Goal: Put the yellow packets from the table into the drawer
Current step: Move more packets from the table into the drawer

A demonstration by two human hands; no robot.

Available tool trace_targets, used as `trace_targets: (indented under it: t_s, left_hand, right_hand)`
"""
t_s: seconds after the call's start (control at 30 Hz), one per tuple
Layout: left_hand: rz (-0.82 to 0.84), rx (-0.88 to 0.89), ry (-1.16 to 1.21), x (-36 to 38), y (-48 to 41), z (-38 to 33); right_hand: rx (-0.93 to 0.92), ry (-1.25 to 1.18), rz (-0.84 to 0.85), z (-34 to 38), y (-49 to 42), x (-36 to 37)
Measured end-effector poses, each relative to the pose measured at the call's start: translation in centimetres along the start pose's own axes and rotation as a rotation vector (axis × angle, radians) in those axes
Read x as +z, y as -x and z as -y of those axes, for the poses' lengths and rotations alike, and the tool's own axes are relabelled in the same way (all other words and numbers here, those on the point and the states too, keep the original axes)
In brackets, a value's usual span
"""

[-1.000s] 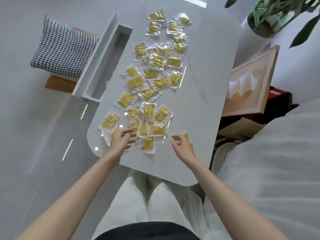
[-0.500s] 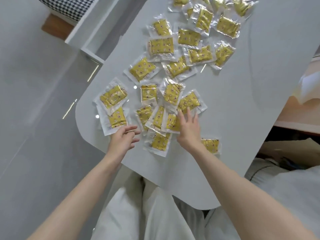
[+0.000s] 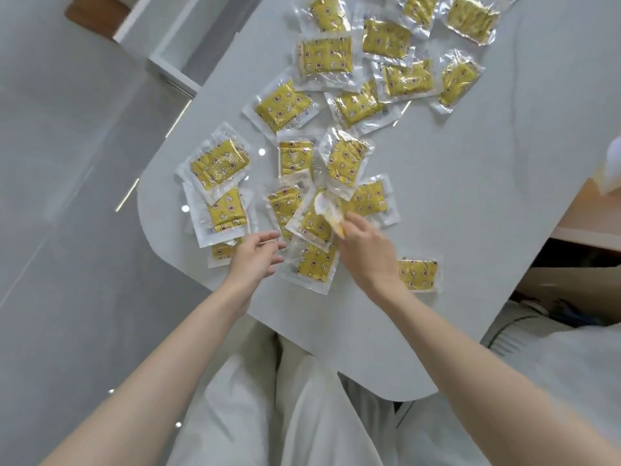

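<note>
Several yellow packets in clear wrappers lie scattered over the white table point(image 3: 453, 213). My right hand point(image 3: 366, 253) pinches one yellow packet point(image 3: 327, 213) and lifts its edge off the pile, so it looks blurred. My left hand point(image 3: 255, 258) hovers with fingers apart just left of it, over the corner of a packet point(image 3: 223, 252) at the table's near-left edge. One lone packet point(image 3: 418, 274) lies to the right of my right wrist. The open white drawer point(image 3: 174, 52) juts out at the table's far left; its inside is mostly out of frame.
The table's rounded near corner point(image 3: 403, 391) sits over my lap in white trousers point(image 3: 275, 415). Grey floor point(image 3: 67, 196) spreads to the left. A wooden frame edge point(image 3: 591, 213) and dark clutter lie to the right.
The view has closed in on the table. My right hand left the lone packet, moved left into the pile and took hold of a packet. My left hand has opened beside it.
</note>
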State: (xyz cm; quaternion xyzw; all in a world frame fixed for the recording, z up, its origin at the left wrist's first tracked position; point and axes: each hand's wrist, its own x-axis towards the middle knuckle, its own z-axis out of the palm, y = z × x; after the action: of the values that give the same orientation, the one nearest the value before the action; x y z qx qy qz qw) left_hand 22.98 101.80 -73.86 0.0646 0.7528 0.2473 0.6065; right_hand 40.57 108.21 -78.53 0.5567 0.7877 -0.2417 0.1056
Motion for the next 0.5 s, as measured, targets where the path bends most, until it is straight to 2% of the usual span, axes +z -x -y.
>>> trace_targets:
  t_s: [0.1,0.13,0.2,0.27,0.33,0.43,0.5]
  left_hand:
    - [0.057,-0.07,0.014,0.9,-0.4,0.4]
    - [0.063,-0.086,0.018,1.3,-0.5,0.6]
    - [0.078,-0.088,0.014,2.2,-0.7,1.1]
    - [0.074,-0.068,0.01,3.2,-0.9,1.4]
    - [0.019,-0.054,0.061,4.3,-1.3,1.9]
    - [-0.081,-0.054,0.071,5.9,-2.2,2.6]
    - [-0.13,-0.049,0.056,6.6,-2.8,3.2]
  right_hand:
    - [-0.025,-0.127,0.232,1.3,2.3,0.0]
    - [-0.01,-0.158,0.257,1.2,2.8,-0.3]
    - [0.044,-0.246,0.185,0.7,3.0,-1.4]
    - [0.094,-0.298,0.031,-0.2,2.3,-2.2]
    - [0.199,-0.29,-0.056,-1.5,0.5,-2.4]
    - [0.53,-0.441,0.007,-2.4,-2.6,-2.5]
    - [0.684,-0.582,-0.012,-2.3,-4.0,-2.3]
